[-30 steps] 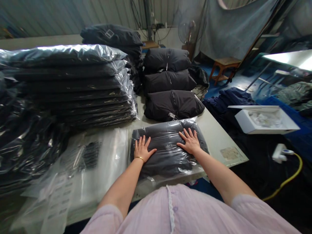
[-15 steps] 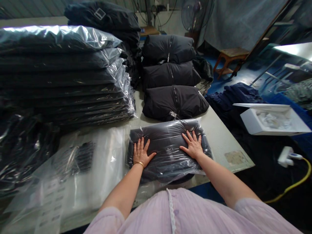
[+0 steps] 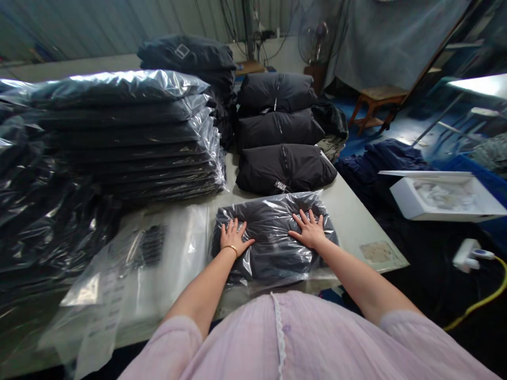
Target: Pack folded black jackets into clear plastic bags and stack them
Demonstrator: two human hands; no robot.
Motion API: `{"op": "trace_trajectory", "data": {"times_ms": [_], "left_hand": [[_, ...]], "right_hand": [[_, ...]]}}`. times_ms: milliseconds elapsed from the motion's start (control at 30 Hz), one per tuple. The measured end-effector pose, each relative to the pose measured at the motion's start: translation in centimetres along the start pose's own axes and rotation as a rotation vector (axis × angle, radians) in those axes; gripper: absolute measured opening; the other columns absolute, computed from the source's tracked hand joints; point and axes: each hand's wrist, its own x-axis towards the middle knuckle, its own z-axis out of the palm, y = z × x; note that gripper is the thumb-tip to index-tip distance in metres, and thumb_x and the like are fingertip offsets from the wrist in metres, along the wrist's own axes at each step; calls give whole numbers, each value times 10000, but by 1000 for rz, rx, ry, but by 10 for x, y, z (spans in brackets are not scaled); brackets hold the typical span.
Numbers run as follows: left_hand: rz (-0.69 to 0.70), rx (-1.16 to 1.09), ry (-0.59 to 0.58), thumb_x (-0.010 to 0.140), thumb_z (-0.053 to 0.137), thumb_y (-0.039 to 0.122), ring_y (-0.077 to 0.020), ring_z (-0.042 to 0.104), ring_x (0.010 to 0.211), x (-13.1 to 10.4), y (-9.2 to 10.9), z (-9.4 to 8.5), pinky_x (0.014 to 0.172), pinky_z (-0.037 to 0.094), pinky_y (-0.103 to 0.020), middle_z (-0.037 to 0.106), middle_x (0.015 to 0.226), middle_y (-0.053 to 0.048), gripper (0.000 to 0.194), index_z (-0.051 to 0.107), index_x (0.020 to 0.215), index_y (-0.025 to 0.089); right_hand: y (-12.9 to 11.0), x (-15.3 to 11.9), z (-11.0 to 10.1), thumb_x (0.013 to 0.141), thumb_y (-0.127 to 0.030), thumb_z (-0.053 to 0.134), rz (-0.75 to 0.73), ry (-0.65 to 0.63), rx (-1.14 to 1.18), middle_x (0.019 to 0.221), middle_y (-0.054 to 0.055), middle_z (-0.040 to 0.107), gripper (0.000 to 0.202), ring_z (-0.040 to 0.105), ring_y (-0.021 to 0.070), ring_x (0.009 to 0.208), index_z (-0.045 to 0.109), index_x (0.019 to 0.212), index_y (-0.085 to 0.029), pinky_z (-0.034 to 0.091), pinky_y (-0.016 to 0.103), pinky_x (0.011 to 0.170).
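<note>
A folded dark jacket in a clear plastic bag (image 3: 269, 245) lies flat on the table in front of me. My left hand (image 3: 234, 238) presses on its left part, fingers spread. On its right part rests my right hand (image 3: 309, 229), also with spread fingers and the palm down. The film is creased and shiny around both hands. Just behind the bag, a folded black jacket (image 3: 287, 169) with a zip and a tag touches or nearly touches its far edge.
Bagged dark garments (image 3: 158, 132) form a tall stack at the left. Clear plastic bags (image 3: 170, 279) lie nearer. More folded black jackets (image 3: 277, 92) stand at the back. Right of the table (image 3: 364, 227) are an open white box (image 3: 412, 203) and a power strip (image 3: 467, 256) with a yellow cable.
Both hands stay on the bagged jacket, which looks flatter, with more creases in the film. My view has tilted up slightly.
</note>
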Motion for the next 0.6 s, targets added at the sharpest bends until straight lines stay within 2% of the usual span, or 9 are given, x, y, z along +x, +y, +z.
{"op": "trace_trajectory", "data": {"times_ms": [67, 167, 267, 367, 467, 600], "left_hand": [[-15, 14, 44, 791, 504, 706, -344, 142, 1476, -8, 9, -9, 1173, 34, -556, 241, 1591, -130, 829, 394, 1474, 249], [72, -21, 138, 843, 462, 659, -303, 167, 1476, -37, 24, -11, 1194, 54, -509, 265, 1585, -123, 788, 359, 1491, 223], [159, -65, 174, 760, 506, 747, -322, 147, 1479, -74, 34, 2, 1188, 17, -557, 231, 1599, -104, 917, 299, 1513, 268], [104, -94, 131, 671, 576, 784, -363, 102, 1480, -99, 38, 22, 1151, -27, -636, 188, 1612, -90, 1010, 270, 1515, 323], [54, -117, 78, 682, 588, 762, -365, 73, 1483, -105, 40, 36, 1137, -48, -655, 174, 1617, -79, 992, 260, 1515, 334], [29, -154, 74, 685, 589, 760, -362, 52, 1485, -100, 43, 41, 1136, -56, -655, 145, 1624, -72, 996, 236, 1519, 345]], "right_hand": [[-8, -7, -12, 863, -750, 312, -26, 55, -9, 1630, 49, 67, 802, -90, 388, 1460, 249, 1529, -307, -94, 663, 1089], [-25, -27, -24, 884, -687, 376, -142, 167, 22, 1627, 48, 98, 743, -87, 362, 1467, 283, 1519, -311, -97, 622, 1113], [-39, -51, -20, 805, -774, 432, -258, 151, 87, 1622, 46, 131, 837, -65, 412, 1458, 273, 1514, -358, -70, 683, 1085], [-46, -68, -7, 707, -839, 493, -306, 85, 112, 1623, 65, 114, 961, -60, 458, 1444, 264, 1514, -371, -57, 738, 1045], [-47, -74, 4, 687, -833, 526, -292, 61, 99, 1626, 63, 93, 990, -74, 456, 1443, 251, 1517, -369, -53, 743, 1041], [-48, -73, 12, 716, -819, 501, -280, 85, 69, 1629, 54, 70, 971, -79, 444, 1446, 225, 1526, -360, -58, 739, 1045]]}}
